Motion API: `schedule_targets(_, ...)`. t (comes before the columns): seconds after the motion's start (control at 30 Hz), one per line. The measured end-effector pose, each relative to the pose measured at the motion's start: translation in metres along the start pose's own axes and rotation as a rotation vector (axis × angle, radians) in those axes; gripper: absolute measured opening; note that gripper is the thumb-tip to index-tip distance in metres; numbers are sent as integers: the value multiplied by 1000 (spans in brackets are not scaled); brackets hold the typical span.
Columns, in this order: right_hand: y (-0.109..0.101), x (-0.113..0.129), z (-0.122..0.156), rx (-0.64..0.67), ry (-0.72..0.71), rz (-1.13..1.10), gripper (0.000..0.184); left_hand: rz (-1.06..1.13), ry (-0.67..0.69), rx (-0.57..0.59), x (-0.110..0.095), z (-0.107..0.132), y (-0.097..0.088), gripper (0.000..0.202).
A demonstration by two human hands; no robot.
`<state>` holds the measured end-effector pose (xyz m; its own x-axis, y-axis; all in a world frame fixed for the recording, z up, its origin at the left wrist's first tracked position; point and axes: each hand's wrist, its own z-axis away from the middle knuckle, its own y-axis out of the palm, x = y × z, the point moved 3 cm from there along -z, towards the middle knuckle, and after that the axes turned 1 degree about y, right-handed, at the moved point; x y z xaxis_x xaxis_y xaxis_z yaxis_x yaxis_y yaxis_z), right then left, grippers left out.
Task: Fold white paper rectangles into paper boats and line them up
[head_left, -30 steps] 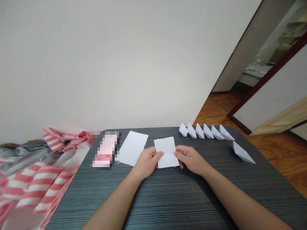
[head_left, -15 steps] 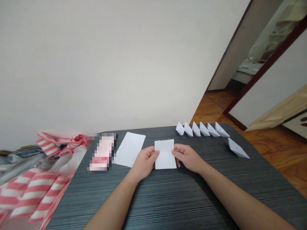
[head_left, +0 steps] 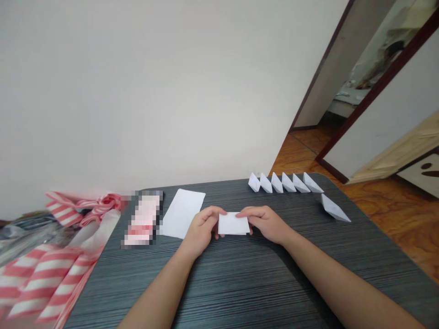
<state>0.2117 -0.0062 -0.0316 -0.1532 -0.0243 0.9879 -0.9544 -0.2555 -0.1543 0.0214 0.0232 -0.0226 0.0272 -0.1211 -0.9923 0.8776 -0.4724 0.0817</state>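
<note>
Between my two hands is a small white piece of folded paper (head_left: pixel 233 225), held just above the dark table (head_left: pixel 236 283). My left hand (head_left: pixel 204 225) grips its left side, with fingertips at the top edge and below. On the opposite side my right hand (head_left: pixel 266 222) pinches it, index finger along the upper fold. The lower edge shows more than one layer. Flat on the table beyond my left hand lies a white paper sheet (head_left: pixel 183 211), or a thin stack; I cannot tell which.
Several folded white paper boats (head_left: pixel 277 183) stand in a row at the table's back right. Another paper boat (head_left: pixel 334 209) lies closer on the right. A blurred-out phone-like object (head_left: pixel 144 217) is at the left. Red-striped fabric (head_left: pixel 51 278) lies beside the table. A person (head_left: pixel 384 59) shows through the doorway.
The paper in my hands has been folded over and is now about half as tall. My fingers have shifted to its top edge. A person has appeared in the doorway.
</note>
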Motion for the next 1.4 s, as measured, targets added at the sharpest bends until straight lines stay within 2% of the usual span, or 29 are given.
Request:
schedule_targets(0.1, 1, 1, -1, 8, -28, -4, 26, 22, 1, 25, -1, 0, 1, 27)
schedule_targets(0.27, 3, 0, 0, 32, -51, 26, 26, -77, 24, 25, -2, 0, 3, 24)
schedule_targets(0.5, 1, -6, -1, -37, 65, -94, 39, -65, 40, 3, -4, -1, 3, 27)
schedule_targets(0.73, 7, -1, -1, 42, 73, 35, 26, -35, 62, -1, -2, -1, 4, 26)
schedule_targets(1.1, 7, -4, 0, -6, 80, 87, 24, -80, 31, -8, -6, 1, 5, 25)
schedule_targets(1.4, 6, -6, -1, -36, 85, 96, 21, -66, 20, 11, -2, 0, 4, 27)
